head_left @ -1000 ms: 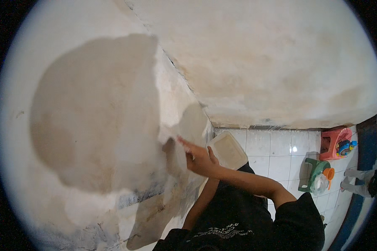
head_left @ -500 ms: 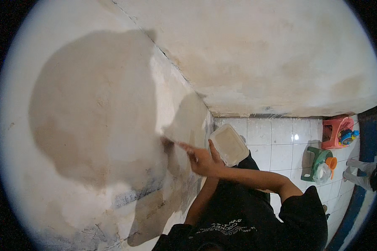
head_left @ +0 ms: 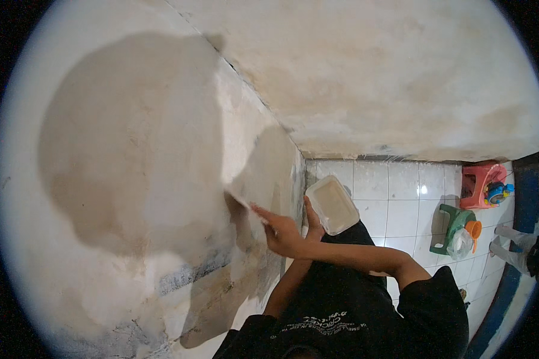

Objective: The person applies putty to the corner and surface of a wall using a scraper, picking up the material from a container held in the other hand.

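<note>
My right hand is closed on a pale flat tool, a brush or scraper, I cannot tell which. Its tip is at the stained, patchy pale wall on the left, where shadows fall; whether it touches is unclear. Behind the right hand, my left hand grips the left side of a translucent rectangular container, which has pale cream contents. My right forearm crosses in front of the left arm, above my black shirt.
A second wall meets the left one in a corner. Below lies a white tiled floor with a red stool holding a blue toy-like object, a green stool with an orange dipper and plastic bag, and a white object near a dark blue edge.
The whole scene has shifted upward in the view. The container has risen in the picture and shows more fully. The right hand's tool shows more clearly at the left wall.
</note>
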{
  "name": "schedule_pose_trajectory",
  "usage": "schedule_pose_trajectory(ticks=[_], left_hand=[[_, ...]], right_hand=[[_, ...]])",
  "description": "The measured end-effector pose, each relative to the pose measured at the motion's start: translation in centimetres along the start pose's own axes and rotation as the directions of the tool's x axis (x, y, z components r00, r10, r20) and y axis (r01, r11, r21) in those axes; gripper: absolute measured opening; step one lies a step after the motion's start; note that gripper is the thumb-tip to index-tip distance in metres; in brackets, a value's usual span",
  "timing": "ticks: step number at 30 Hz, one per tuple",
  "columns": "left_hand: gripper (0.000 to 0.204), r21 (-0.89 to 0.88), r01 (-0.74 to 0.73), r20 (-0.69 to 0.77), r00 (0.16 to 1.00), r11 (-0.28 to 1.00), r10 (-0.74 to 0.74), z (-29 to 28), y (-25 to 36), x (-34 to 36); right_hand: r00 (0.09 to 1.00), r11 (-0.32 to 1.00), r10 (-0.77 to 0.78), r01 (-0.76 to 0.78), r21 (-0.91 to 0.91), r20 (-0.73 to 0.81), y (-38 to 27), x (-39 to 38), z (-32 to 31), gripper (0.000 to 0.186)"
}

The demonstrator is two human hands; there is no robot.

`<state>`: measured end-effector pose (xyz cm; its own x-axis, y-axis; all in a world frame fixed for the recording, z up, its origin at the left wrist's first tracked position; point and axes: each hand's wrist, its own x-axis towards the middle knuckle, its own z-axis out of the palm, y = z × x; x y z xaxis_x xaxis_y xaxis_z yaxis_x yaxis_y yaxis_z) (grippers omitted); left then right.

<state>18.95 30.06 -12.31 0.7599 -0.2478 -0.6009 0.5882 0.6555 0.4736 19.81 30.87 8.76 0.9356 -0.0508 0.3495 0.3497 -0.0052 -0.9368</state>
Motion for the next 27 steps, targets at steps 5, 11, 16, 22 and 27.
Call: schedule_pose_trajectory(ticks=[5,11,16,22,27], left_hand=[[0.077,0.051,-0.086,0.014,0.996,0.995,0.086,1.6,-2.2,1.1],[0.077,0.061,-0.072,-0.016,0.997,0.996,0.073,2.4,0.5,-1.4],[0.077,0.045,-0.067,0.005,0.998,0.997,0.067,3.5,0.6,-2.3],[0.077,0.042,-0.077,-0.016,0.997,0.996,0.078,3.8,-0.5,-3.7],[0.077,0.001,-0.11,-0.002,0.994,0.994,0.11,4.2,0.5,-4.4]], right_hand=[[0.947,0.945,0.039,-0.138,-0.296,-0.317,9.1,9.5,-4.3,0.041],[0.981,0.977,-0.1,0.066,-0.202,-0.166,5.9,3.9,2.8,0.054],[0.997,0.999,0.028,-0.03,0.044,0.067,-2.1,-2.9,2.5,0.057],[0.992,0.996,-0.052,0.061,-0.068,0.118,-4.3,-2.7,-1.2,0.061],[0.894,0.893,-0.367,0.416,-0.173,0.257,-4.9,-0.6,3.3,0.071]])
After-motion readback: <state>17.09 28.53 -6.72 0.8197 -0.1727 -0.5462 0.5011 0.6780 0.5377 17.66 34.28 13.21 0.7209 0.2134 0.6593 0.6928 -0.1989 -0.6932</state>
